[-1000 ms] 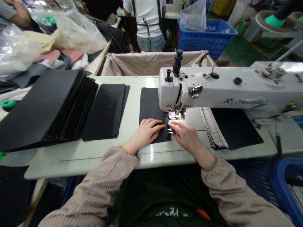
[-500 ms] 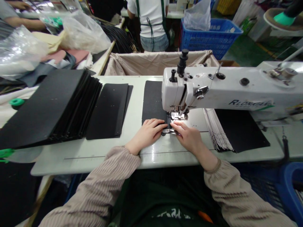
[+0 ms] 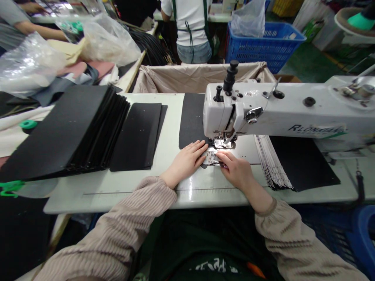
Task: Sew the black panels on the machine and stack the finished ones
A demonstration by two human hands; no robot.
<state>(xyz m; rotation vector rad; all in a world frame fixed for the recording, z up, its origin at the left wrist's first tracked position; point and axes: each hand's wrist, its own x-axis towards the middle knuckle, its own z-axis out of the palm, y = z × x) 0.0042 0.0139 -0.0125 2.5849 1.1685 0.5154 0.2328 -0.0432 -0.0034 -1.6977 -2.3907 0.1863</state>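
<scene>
My left hand (image 3: 189, 160) lies flat, fingers stretched out, at the near edge of a black panel (image 3: 190, 121). Its fingertips press close to the presser foot (image 3: 223, 143) of a white sewing machine (image 3: 275, 107). The panel runs partly under the machine head, which hides its right side. My right hand (image 3: 236, 168) is closed beside a small shiny metal guide (image 3: 211, 158) just in front of the needle area. Its index finger points toward the presser foot while the other fingers curl under; what they grip, if anything, is hidden.
Left on the machine table (image 3: 117, 199) are a tall stack of black panels (image 3: 67, 125) and a few thinner ones (image 3: 136, 136). Black panels with pale edges (image 3: 301, 164) lie right, below the machine arm. Behind are a cloth-lined bin (image 3: 175, 78), a blue crate (image 3: 260, 48) and a co-worker (image 3: 193, 31).
The black panel has slid away from me under the machine head, baring more of the metal guide. My left hand has followed slightly forward; my right hand stays by the guide. The view has shifted slightly.
</scene>
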